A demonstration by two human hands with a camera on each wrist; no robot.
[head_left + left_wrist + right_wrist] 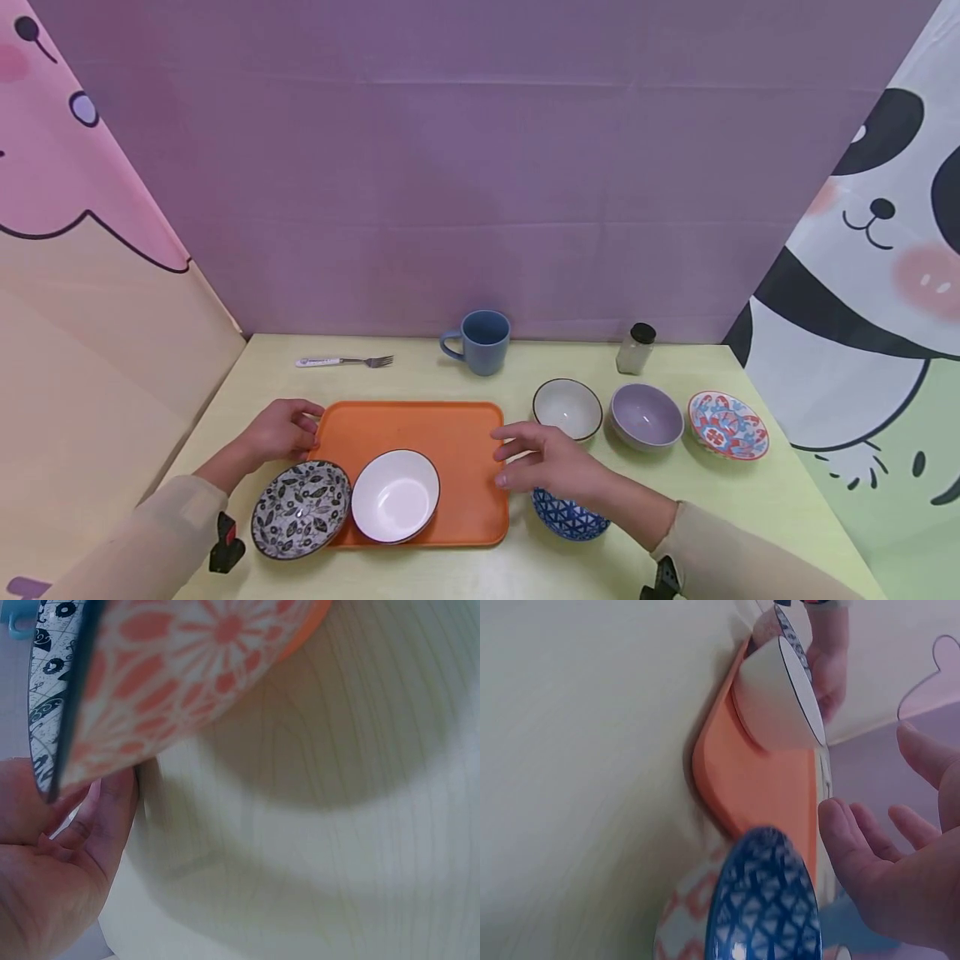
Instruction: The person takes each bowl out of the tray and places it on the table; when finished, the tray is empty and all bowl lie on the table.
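Note:
My left hand is beside the orange tray's upper left edge, fingers loosely bent; whether they touch it is hard to tell. Over the tray's right edge hovers my right hand, its fingers spread apart and holding nothing. A white bowl with a dark rim sits on the tray. Left of it, a black-and-white patterned bowl overlaps the tray's lower left corner; its orange-flowered outside shows in the left wrist view. Partly hidden beneath my right forearm is a blue patterned bowl.
Right of the tray stand a white bowl, a purple bowl and a red-and-blue patterned bowl. Along the back are a fork, a blue mug and a black-lidded glass jar. A purple backdrop rises behind the table.

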